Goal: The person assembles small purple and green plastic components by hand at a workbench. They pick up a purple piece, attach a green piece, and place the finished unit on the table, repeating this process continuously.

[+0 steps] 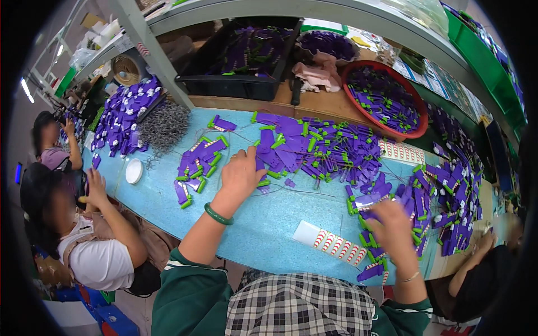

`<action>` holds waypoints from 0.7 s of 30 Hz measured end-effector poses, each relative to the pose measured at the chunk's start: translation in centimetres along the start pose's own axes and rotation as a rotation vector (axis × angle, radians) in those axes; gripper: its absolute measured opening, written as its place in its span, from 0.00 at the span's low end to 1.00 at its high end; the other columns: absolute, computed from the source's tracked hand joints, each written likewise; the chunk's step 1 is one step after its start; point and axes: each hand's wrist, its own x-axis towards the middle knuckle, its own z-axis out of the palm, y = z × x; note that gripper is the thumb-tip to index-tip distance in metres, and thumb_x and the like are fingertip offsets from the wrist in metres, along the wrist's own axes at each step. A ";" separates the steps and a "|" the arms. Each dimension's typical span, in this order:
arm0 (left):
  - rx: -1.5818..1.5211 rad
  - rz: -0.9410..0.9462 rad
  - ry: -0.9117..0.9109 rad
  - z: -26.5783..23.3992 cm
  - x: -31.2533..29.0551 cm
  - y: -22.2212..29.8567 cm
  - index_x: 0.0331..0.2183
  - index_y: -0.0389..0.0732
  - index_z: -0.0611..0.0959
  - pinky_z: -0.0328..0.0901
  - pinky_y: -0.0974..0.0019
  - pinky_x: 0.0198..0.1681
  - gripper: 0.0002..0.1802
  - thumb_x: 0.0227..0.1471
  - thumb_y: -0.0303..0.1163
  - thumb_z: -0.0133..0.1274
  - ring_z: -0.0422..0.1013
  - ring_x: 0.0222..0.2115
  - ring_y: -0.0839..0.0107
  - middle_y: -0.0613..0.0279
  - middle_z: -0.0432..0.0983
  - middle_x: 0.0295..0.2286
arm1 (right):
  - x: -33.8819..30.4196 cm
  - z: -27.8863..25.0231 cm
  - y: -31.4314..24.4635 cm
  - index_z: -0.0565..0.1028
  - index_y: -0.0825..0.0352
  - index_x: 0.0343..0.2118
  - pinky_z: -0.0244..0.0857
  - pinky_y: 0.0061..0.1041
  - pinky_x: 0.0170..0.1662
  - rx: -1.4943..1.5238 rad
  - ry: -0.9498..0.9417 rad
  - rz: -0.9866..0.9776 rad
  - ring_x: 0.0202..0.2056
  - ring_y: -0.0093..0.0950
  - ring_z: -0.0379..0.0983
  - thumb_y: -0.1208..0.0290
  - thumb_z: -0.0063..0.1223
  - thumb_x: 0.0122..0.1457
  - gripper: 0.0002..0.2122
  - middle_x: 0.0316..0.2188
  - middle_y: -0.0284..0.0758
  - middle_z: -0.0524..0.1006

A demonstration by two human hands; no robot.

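My left hand [240, 175], with a green bangle [217, 215] at its wrist, reaches to the near left edge of a heap of purple and green plastic pieces [336, 148]. Its thumb and fingers close on a flat purple piece [259, 164]. At the right my right hand [390, 224] is smeared by motion over a second pile of purple and green pieces [417, 196]; its grip is unclear. Just left of it lies a white strip of red-and-white chevron stickers [330, 245]. Beyond my left hand is a small group of purple pieces with green ends [200, 159].
Across the blue tabletop [263, 229] stand a red basin [420, 126] and a black crate [230, 87] of purple parts. A tangle of grey metal bits [163, 126] and a white lid [134, 171] lie left. A shelf post [151, 53] rises there. People work on both sides.
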 end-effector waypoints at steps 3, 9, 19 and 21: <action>-0.205 0.063 0.040 1.2 -0.2 0.8 0.51 0.36 0.66 0.67 0.58 0.35 0.37 0.39 0.28 0.63 0.72 0.33 0.55 0.51 0.71 0.29 | -1.4 3.8 -3.9 0.77 0.63 0.34 0.67 0.31 0.36 0.068 -0.159 -0.068 0.36 0.33 0.71 0.68 0.64 0.41 0.14 0.31 0.34 0.73; -0.651 0.177 0.107 0.5 -3.1 2.6 0.45 0.34 0.67 0.62 0.66 0.30 0.20 0.50 0.22 0.50 0.66 0.24 0.69 0.60 0.66 0.24 | -1.6 8.0 -5.3 0.77 0.62 0.29 0.65 0.29 0.33 0.048 -0.142 0.001 0.32 0.32 0.69 0.71 0.63 0.41 0.10 0.28 0.31 0.72; -1.563 -0.110 -0.680 2.5 -10.1 9.3 0.45 0.40 0.58 0.72 0.70 0.27 0.12 0.62 0.32 0.38 0.72 0.32 0.72 0.56 0.72 0.35 | -2.2 9.8 -4.3 0.76 0.62 0.28 0.63 0.29 0.33 0.234 -0.037 -0.075 0.30 0.30 0.69 0.75 0.58 0.43 0.07 0.26 0.29 0.72; -1.532 -0.164 -0.715 2.8 -9.8 9.3 0.45 0.39 0.58 0.72 0.70 0.27 0.12 0.61 0.30 0.39 0.72 0.32 0.72 0.56 0.71 0.35 | -2.0 10.1 -4.2 0.76 0.62 0.28 0.63 0.29 0.33 0.304 0.008 -0.066 0.30 0.30 0.69 0.75 0.59 0.43 0.07 0.25 0.30 0.72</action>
